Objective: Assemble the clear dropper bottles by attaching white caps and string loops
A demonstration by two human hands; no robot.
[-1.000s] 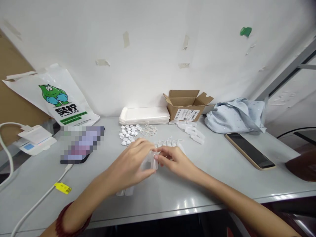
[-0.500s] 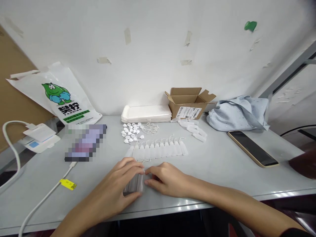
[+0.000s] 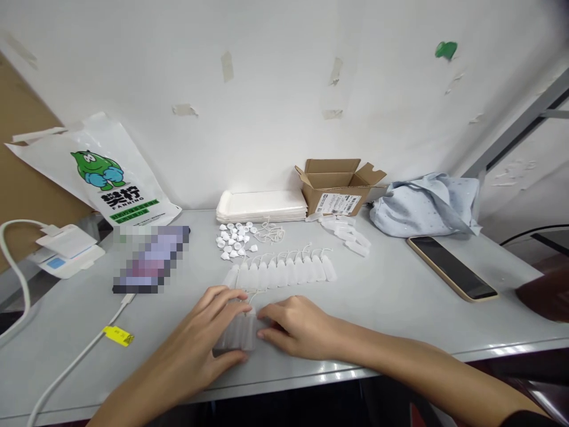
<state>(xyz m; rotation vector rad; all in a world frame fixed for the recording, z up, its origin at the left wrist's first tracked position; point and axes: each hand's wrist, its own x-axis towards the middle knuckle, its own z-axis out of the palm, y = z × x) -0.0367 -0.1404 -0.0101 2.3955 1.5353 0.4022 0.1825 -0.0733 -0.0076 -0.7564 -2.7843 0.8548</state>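
A short row of small translucent plastic bottles (image 3: 243,335) lies near the table's front edge, a thin white string at its far end. My left hand (image 3: 220,329) arches over the row, fingers spread on the far side and thumb apart at the near side. At its right end rests my right hand (image 3: 293,326), thumb and index finger apart near the last bottle, the other fingers curled under. Whether its fingertips touch the bottle I cannot tell. Beyond my hands lies a longer row of similar bottles (image 3: 284,273) with white strings at their tops.
Behind the rows are small white caps (image 3: 237,237), loose white strings (image 3: 272,233), stacked white trays (image 3: 262,204) and an open cardboard box (image 3: 335,196). Loose bottles (image 3: 351,237) lie before the box. Phones (image 3: 153,261) (image 3: 451,267) flank the work; a light-blue cloth bag (image 3: 422,204) sits right.
My left hand has shifted slightly left and its fingers have loosened, showing more of the near bottles. My right hand stays beside them, almost unmoved. The view has shifted a little.
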